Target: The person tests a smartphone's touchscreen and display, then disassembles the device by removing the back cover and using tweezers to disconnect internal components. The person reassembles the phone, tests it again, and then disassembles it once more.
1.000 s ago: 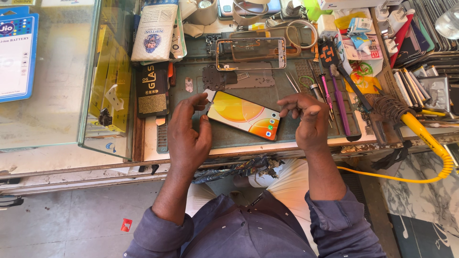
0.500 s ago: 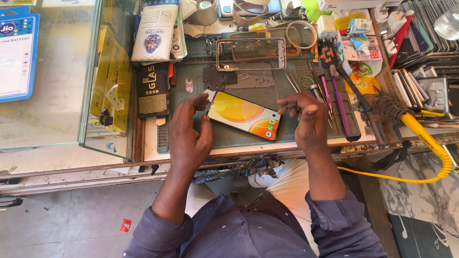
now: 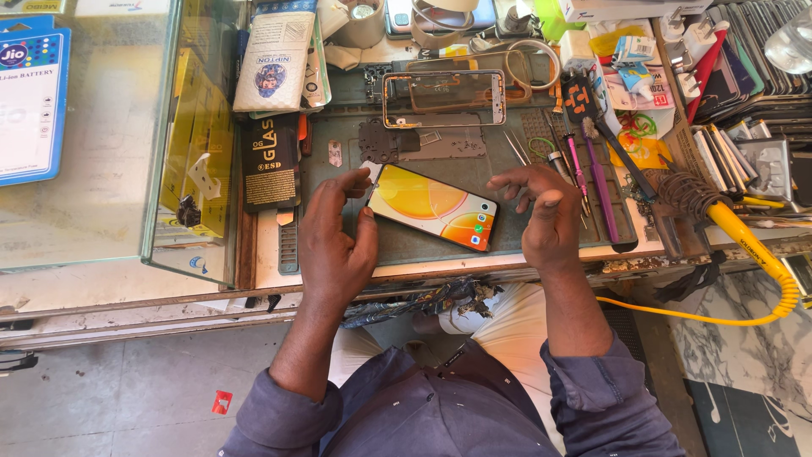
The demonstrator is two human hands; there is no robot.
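Grey-green and worn, the repair mat point(image 3: 406, 241) covers the bench top and serves as the landmark here; on it, near its front edge, lies a smartphone point(image 3: 433, 207), screen up and lit in yellow and orange, set at a slant. Behind the phone on the mat rest a dark circuit board point(image 3: 379, 140) and an empty phone frame point(image 3: 444, 99). To the left of the mat stands a glass display case point(image 3: 101, 169) with yellow packets inside, and a black screen-protector packet point(image 3: 271, 163) leans between the case and the mat. To the right of the mat a rack point(image 3: 753, 51) holds a row of flat phone panels standing on edge. Along the mat's right side lie tweezers point(image 3: 516, 145) and a pink-handled tool point(image 3: 577, 165), with a yellow coiled cable point(image 3: 753, 245) running off beyond them. The left hand point(image 3: 334, 233) is half open, its thumb and forefinger touching the phone's left end at the corner. The right hand point(image 3: 541, 207) hovers just beside the phone's right end, fingers curled and spread, gripping nothing and not touching the phone. The phone thus lies between the two hands.
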